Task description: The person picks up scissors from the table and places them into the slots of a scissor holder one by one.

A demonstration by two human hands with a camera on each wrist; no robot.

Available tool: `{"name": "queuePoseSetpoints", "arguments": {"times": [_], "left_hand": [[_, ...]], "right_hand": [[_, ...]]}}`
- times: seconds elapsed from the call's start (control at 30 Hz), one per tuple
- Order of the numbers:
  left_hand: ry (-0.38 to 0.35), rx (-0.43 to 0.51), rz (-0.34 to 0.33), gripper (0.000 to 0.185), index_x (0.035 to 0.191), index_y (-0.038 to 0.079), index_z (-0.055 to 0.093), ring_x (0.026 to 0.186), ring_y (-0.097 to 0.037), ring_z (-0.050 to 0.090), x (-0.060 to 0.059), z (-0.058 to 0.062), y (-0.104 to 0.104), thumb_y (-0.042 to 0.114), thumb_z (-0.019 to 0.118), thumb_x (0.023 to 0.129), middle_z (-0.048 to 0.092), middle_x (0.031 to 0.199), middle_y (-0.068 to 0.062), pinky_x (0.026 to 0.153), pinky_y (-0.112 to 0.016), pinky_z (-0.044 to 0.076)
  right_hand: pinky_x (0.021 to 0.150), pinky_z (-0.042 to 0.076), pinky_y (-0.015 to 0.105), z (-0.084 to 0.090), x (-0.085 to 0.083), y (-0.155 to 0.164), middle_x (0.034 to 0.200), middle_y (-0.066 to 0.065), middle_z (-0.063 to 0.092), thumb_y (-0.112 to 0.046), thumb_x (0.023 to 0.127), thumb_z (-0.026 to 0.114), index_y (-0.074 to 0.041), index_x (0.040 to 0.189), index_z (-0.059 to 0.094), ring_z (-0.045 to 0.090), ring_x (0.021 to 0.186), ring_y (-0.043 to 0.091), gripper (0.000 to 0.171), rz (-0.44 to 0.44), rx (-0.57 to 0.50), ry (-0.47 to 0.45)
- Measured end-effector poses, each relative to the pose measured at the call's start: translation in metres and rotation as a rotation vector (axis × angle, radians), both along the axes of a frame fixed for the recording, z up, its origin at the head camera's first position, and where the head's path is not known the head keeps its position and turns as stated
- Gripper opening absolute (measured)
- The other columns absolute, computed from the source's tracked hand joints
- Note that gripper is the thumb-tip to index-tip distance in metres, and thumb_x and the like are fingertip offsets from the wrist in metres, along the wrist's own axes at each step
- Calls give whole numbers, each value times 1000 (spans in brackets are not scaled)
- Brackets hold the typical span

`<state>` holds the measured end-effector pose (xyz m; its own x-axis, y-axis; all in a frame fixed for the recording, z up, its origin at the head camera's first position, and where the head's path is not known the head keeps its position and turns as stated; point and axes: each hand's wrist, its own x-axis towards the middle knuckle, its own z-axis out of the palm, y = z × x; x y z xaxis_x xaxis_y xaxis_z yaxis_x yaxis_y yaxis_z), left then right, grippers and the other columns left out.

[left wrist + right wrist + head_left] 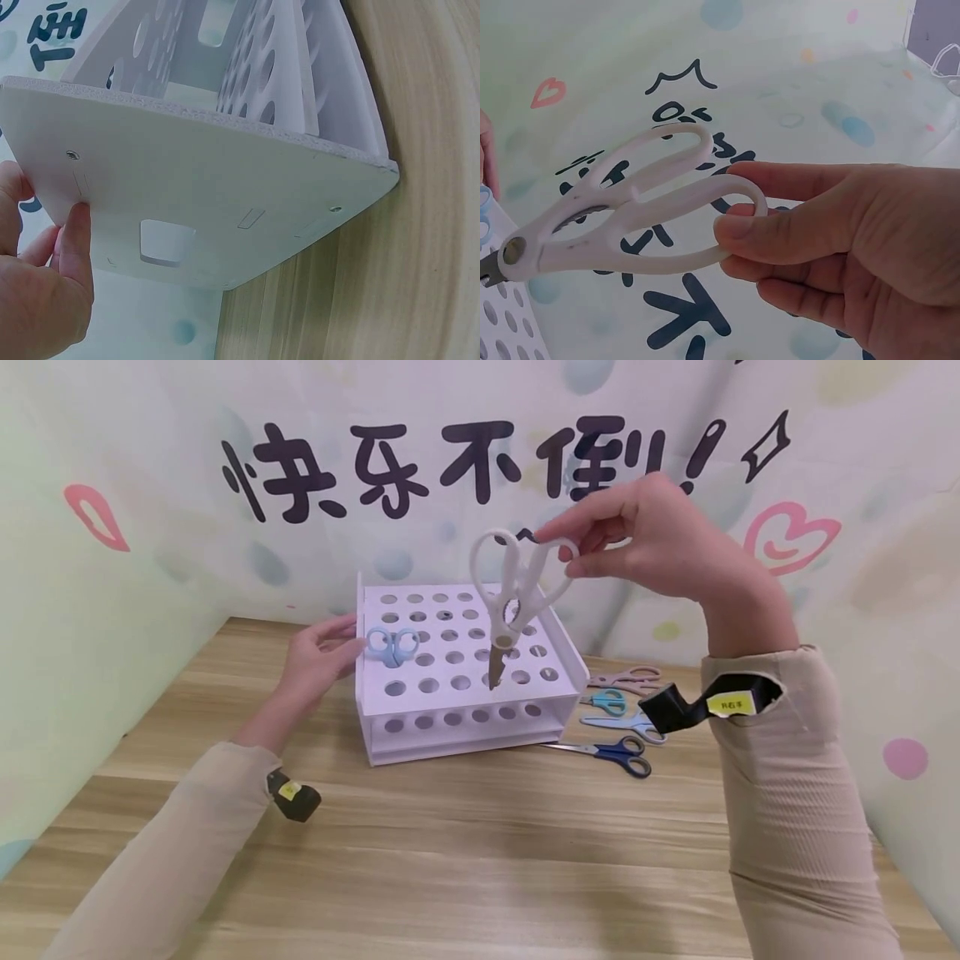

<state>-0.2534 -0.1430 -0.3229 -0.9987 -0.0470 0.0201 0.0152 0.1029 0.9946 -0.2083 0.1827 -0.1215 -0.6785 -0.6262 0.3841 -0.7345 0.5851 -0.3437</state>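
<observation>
My right hand (637,539) pinches one handle loop of a large pair of white scissors (510,589) and holds them upright, blades down, over a white rack (375,718) full of round holes. The blade tips sit at a hole in the rack's front right part. In the right wrist view thumb and forefinger (780,225) grip the white scissors (630,217) by the loop. My left hand (318,656) rests with straight fingers against the rack's left side wall (195,187). A small pair of light blue scissors (392,645) stands in a hole at the rack's left edge.
Several more pairs of scissors lie on the wooden table right of the rack: pink (626,678), teal (606,700), light blue (626,725) and dark blue (618,753). A printed backdrop with dark characters closes off the back and both sides.
</observation>
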Motion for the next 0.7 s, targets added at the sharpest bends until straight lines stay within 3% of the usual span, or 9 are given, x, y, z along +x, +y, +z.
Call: {"name": "queuePoseSetpoints", "arguments": {"times": [0.3, 0.47, 0.7], "left_hand": [[-1, -7, 5, 49, 135, 9, 45, 110, -25, 51, 0, 0, -1, 15, 61, 88, 45, 128, -13, 78, -22, 54], [-4, -15, 4, 50, 135, 9, 45, 111, -26, 51, 1, 0, -2, 15, 61, 88, 45, 129, -14, 79, -23, 53], [-4, -20, 0, 50, 135, 11, 45, 112, -26, 51, -1, -1, -2, 18, 61, 88, 45, 129, -13, 81, -24, 53]], "right_hand": [[63, 49, 15, 0, -19, -16, 84, 5, 66, 5, 78, 68, -5, 107, 69, 56, 73, 15, 30, -10, -72, -70], [63, 51, 17, -9, -35, -21, 83, 5, 65, 6, 79, 66, -3, 106, 68, 57, 71, 16, 29, -4, -103, -72], [66, 53, 18, -25, -53, -26, 82, 12, 62, 10, 78, 65, 0, 107, 67, 58, 70, 17, 30, -35, -174, -155]]}}
